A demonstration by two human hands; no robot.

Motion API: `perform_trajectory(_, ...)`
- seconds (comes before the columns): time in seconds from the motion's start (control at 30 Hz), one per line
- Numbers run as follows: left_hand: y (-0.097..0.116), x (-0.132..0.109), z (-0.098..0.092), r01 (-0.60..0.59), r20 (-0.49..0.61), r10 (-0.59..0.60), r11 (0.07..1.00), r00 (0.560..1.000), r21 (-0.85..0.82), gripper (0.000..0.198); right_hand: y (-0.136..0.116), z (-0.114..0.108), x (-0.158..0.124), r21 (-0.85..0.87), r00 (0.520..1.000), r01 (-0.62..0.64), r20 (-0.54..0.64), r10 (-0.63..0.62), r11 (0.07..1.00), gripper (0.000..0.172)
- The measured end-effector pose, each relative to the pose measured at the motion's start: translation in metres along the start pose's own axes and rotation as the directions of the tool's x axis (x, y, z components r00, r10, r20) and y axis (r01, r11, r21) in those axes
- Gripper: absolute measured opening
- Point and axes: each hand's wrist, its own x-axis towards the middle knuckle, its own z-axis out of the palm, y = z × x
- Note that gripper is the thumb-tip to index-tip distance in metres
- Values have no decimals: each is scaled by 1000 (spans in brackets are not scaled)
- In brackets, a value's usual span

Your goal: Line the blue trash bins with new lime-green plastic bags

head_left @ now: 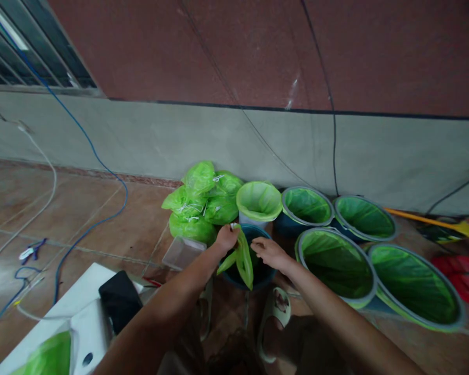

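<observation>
My left hand (pixel 226 238) is closed around the top of a light green plastic bag (pixel 244 259), which hangs down in folds over a dark blue bin (pixel 264 274). At the right side of that bin, my right hand (pixel 271 253) has its fingers curled together; whether something thin is in them is too small to tell. The bin stands on the floor between my feet, its inside dark. Just behind it is a pale bin (pixel 254 222) lined with a green bag folded over its rim.
Several tied green bags (pixel 197 195) are piled by the wall, near a clear plastic tray (pixel 183 253). Several lined bins, including a large one (pixel 336 265), stand at right. A white table (pixel 89 291) holds a black object (pixel 121 302). A blue cable (pixel 101 221) crosses the floor.
</observation>
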Motion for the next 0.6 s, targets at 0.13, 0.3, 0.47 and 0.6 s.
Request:
perform_trajectory(0.13, 2, 4, 26, 39, 122, -16, 981, 992, -190, 28, -13, 7, -6, -51, 1000, -12, -10, 12, 999, 40)
perform_trajectory(0.3, -4, 18, 33, -96, 241, 152, 968, 959, -232, 24, -5, 15, 7, -102, 990, -54, -133, 40, 993, 43)
perform_trajectory(0.47, -13, 18, 17, -261, 407, 207, 962, 890, 81, 24, 8, -1, 15, -9, 997, -44, -60, 43, 999, 31)
perform_trajectory(0.6, -16, 10, 1, -321, 310, 208, 867, 928, 380, 24, 13, -12, 11, -76, 999, -20, 48, 24, 997, 28)
